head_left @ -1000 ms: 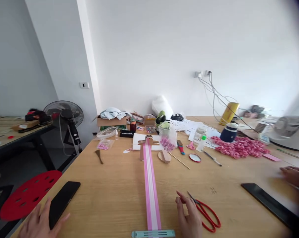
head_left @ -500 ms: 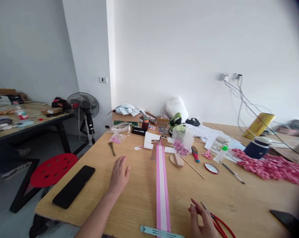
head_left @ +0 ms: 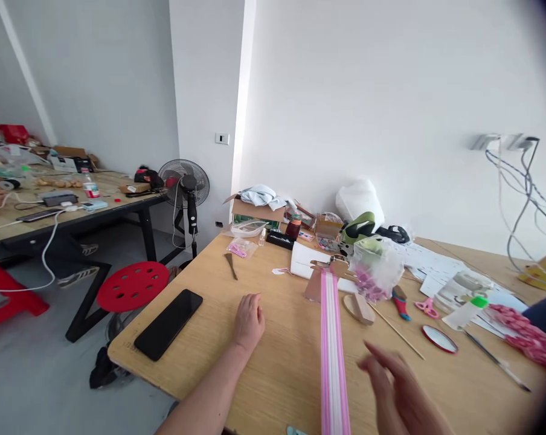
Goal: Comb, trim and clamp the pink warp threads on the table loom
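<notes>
A long band of pink and white strands (head_left: pixel 333 356) runs toward me along the table. Its far end meets a cut cardboard piece (head_left: pixel 318 284) with a metal clip (head_left: pixel 339 258). At the bottom edge, a bit of a teal bar (head_left: pixel 295 431) shows beside the band. My left hand (head_left: pixel 249 321) rests on the tabletop left of the band, fingers curled in and nothing visible in them. Over the right side of the band hovers my right hand (head_left: pixel 397 386), slightly blurred, its index finger and thumb apart, holding nothing.
A black phone (head_left: pixel 168 324) lies near the left table edge. Right of the band are a wooden block (head_left: pixel 363 308), a thin stick (head_left: pixel 397 331), pink scissors (head_left: pixel 427 308), a round mirror (head_left: pixel 440 339) and a green-capped bottle (head_left: pixel 465 313). A red stool (head_left: pixel 132 284) stands left.
The view has swung left, so the table sits further right. My left hand's fingers have curled in. My right hand has risen toward the band; the red-handled tool beside it is out of view.
</notes>
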The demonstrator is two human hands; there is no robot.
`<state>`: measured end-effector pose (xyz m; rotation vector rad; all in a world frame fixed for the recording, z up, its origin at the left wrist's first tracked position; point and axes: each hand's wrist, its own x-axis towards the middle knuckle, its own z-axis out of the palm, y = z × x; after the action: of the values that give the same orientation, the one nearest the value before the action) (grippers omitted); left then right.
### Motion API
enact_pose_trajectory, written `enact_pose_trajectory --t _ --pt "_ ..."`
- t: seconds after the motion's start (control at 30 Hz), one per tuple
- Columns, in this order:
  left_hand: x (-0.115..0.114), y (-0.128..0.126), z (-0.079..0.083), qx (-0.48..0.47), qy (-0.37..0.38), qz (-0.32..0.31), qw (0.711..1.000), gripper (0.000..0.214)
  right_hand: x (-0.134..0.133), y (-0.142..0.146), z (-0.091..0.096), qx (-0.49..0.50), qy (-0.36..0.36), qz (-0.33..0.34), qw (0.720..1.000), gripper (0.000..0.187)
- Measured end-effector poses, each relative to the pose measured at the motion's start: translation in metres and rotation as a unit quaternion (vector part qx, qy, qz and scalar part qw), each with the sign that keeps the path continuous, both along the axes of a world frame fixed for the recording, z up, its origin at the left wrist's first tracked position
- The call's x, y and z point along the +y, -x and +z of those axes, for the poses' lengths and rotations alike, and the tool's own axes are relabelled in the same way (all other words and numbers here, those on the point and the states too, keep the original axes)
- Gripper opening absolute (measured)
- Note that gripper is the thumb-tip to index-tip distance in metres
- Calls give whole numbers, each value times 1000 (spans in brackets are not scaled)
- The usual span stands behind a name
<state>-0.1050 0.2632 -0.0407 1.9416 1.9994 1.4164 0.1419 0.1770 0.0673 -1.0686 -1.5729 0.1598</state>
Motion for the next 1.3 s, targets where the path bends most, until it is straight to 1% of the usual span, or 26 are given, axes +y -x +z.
enact_pose_trajectory --t 0.03,0.07,0.1,0.13,0.17,0.2,0.23,0.3,0.37,0.43,0.53,0.6,0.73,0.8,0.97,1.03,1.07,1.13,1.2,1.27,1.3 --pt "-1 -1 1 -3 7 -6 1000 37 13 18 20 -35 -10 70 997 25" --pt "-1 -2 2 -6 14 -10 1000 37 29 37 37 -77 4 119 990 23" --pt "-2 -2 4 -11 21 -12 1000 37 48 59 50 -121 37 163 978 24" --pt "-2 -2 5 -16 28 -13 999 37 70 81 59 -161 81 194 964 25" --pt "-3 -1 7 -21 35 -13 999 37 92 104 62 -204 128 209 948 26" --pt "-3 -1 8 -26 42 -12 999 37 115 127 61 -261 184 202 926 25" --pt "-3 0 9 -31 48 -12 998 37 136 149 57 -326 245 175 896 25" --pt "-2 1 11 -44 58 -8 997 38 173 190 40 -368 286 151 872 23" --pt "-1 1 11 -56 67 -5 996 39 200 223 20 -401 312 136 851 22" --pt "1 1 10 -67 75 -2 995 40 217 250 1 -423 331 122 835 26" --pt "3 -1 8 -73 85 -1 994 38 232 279 -20 -440 345 101 823 38" --pt "5 -2 6 -73 90 0 993 35 238 293 -29 -449 351 94 816 40" --pt "6 -5 1 -80 107 8 991 31 244 312 -40 -476 362 95 796 30" --pt "6 -5 0 -87 116 7 989 31 245 319 -44 -486 361 99 790 28" --pt "3 -5 3 -81 148 -13 986 31 243 325 -47 -499 352 121 783 27" --pt "2 -8 -2 -58 148 -28 987 31 245 322 -44 -503 354 133 777 25" --pt "3 -11 -7 -45 141 -38 988 32 248 319 -41 -505 354 138 775 25" --pt "7 -17 -21 -19 111 -65 992 37 257 312 -34 -508 342 136 778 34" --pt "16 -23 -41 9 66 -110 992 46 272 306 -25 -509 309 116 795 43" --pt "28 -27 -60 27 55 -160 985 50 288 301 -19 -513 266 91 811 44" --pt "35 -28 -69 25 52 -170 984 50 295 299 -18 -519 248 82 814 43"
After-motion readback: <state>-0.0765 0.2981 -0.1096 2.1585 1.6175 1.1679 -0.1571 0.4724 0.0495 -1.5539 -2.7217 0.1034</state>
